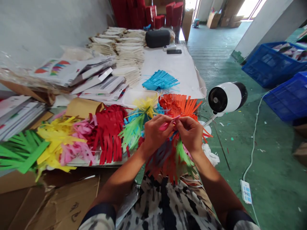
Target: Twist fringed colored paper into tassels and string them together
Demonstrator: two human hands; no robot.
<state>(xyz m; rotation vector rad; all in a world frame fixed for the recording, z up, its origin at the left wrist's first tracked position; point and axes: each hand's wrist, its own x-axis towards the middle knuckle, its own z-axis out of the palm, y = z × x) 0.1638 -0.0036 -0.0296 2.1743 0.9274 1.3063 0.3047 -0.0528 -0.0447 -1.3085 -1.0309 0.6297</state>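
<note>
My left hand [155, 131] and my right hand [190, 131] meet over my lap, both pinched shut on a thin pink paper strip [167, 124]. Below the hands hangs a bunch of mixed-colour fringed paper [168, 158], red, blue and green, resting on my patterned lap. Behind the hands lie piles of fringed paper on the table edge: orange [178, 104], yellow and green [136, 123], red [110, 131], pink [78, 140].
The table [172, 65] carries a blue fringe pile [160, 81], stacked printed sheets [120, 48], a black pouch [157, 38] and a phone [174, 51]. A small white fan [226, 97] stands to the right, with blue crates [278, 65] and a power strip [246, 191] on the green floor. Cardboard [48, 201] lies lower left.
</note>
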